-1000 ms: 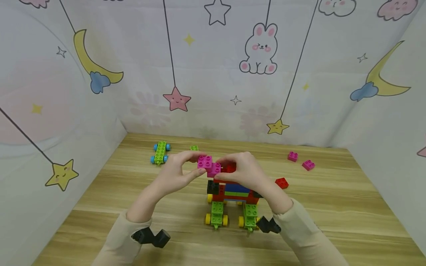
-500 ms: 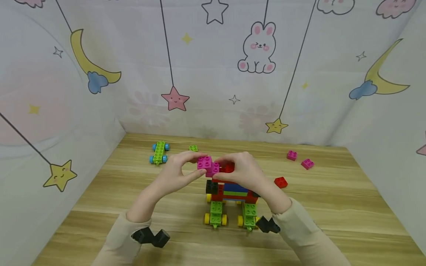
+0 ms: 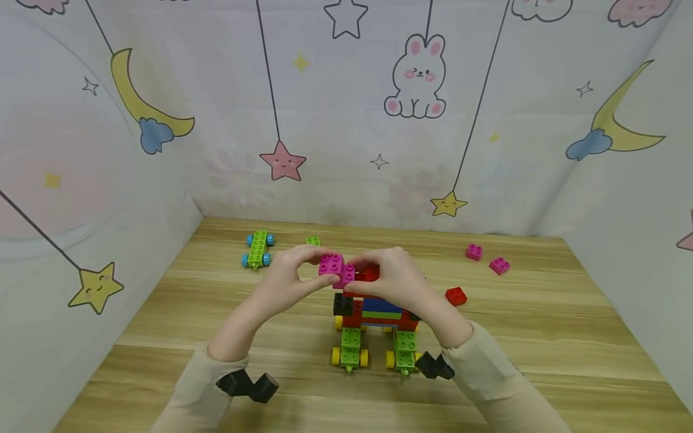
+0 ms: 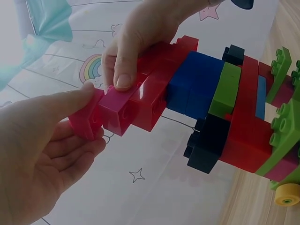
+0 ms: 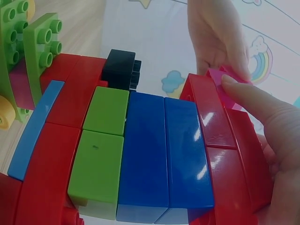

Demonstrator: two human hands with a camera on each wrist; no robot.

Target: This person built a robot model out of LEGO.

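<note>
My left hand (image 3: 284, 279) pinches a magenta building brick (image 3: 331, 264) between thumb and fingers at the upper left end of a built model. A second magenta brick (image 4: 117, 110) touches it, set against the model's red top bricks (image 4: 152, 89). My right hand (image 3: 395, 276) grips that top row, its thumb at the second magenta brick in the right wrist view. Below the red row come blue bricks (image 5: 145, 154), green bricks (image 5: 98, 145) and a black brick (image 4: 206, 145) sticking out sideways. Whether the two magenta bricks are fully joined, I cannot tell.
The model stands on green wheeled bases (image 3: 351, 349) with yellow wheels. At the back left lie a green base with blue wheels (image 3: 258, 248) and a green brick (image 3: 313, 240). To the right are two magenta bricks (image 3: 473, 252) and a red brick (image 3: 456, 296).
The head view has shifted slightly, so the scene sits a little further left. Both hands keep nearly the same hold on the bricks and the model.
</note>
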